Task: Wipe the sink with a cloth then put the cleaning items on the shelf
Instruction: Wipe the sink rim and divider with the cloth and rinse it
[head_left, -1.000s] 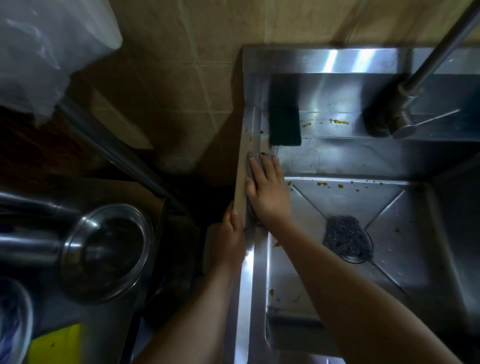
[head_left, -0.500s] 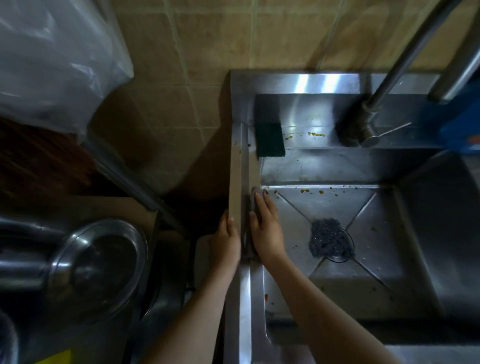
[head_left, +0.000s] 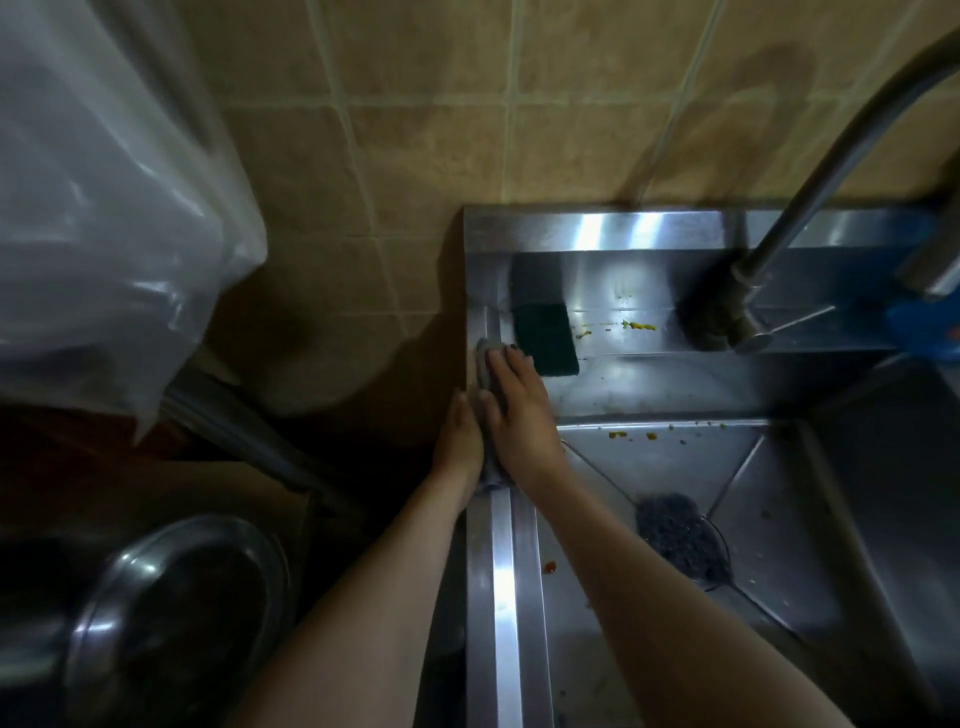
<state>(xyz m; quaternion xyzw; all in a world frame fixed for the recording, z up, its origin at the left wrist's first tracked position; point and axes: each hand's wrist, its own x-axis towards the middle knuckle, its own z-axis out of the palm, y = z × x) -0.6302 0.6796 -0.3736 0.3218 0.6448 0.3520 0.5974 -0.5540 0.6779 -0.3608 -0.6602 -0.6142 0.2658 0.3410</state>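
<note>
A grey cloth (head_left: 484, 358) lies on the left rim of the steel sink (head_left: 501, 571). My right hand (head_left: 519, 410) presses flat on it with straight fingers, its fingertips close to a dark green scouring pad (head_left: 545, 338) on the back ledge. My left hand (head_left: 460, 436) rests against the rim's outer side, just left of the right hand; its fingers are hard to make out. Yellow food bits (head_left: 636, 326) dot the ledge, and more crumbs (head_left: 631, 435) lie at the basin's back edge.
A dark scrubber (head_left: 678, 540) lies over the drain. The tap (head_left: 810, 208) arches over the basin from the back ledge. A blue object (head_left: 924, 332) sits at the far right. A clear plastic bag (head_left: 104, 208) hangs at left above a steel pot lid (head_left: 176, 613).
My right hand slid the cloth back along the left rim, then forward again toward the back ledge near the green pad. My left hand followed along the rim's outer side.
</note>
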